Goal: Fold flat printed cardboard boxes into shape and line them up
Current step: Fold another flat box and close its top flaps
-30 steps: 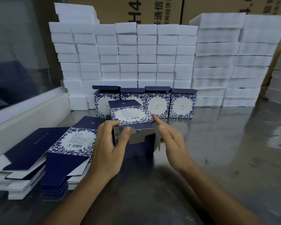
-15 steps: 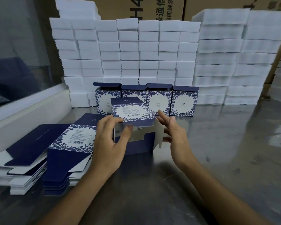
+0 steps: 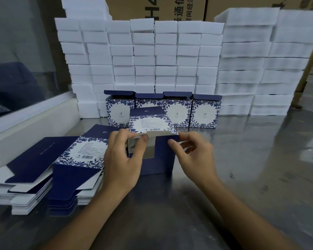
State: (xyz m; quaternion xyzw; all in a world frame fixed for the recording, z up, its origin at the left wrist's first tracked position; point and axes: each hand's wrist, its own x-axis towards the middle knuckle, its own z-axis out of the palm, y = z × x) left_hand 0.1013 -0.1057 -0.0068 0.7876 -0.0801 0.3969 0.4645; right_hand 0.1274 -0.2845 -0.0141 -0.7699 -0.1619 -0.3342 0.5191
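Note:
A navy and white floral cardboard box (image 3: 159, 159) lies on its side on the steel table, its open end toward me. My left hand (image 3: 123, 159) grips its left edge, thumb pressing an inner flap. My right hand (image 3: 193, 154) pinches the box's right corner with thumb and fingers. Behind it, a row of several folded boxes (image 3: 205, 111) stands upright with lids open. Two stacks of flat printed boxes (image 3: 76, 168) lie at my left.
A wall of stacked white foam blocks (image 3: 166, 56) runs along the back, with brown cartons behind it. A white ledge (image 3: 31, 123) and a glass pane border the left. The steel table (image 3: 260, 168) stretches to the right.
My right hand has folded the right side flap in and now pinches the box's right corner. My left thumb has stayed on the inner flap. The camera moved closer.

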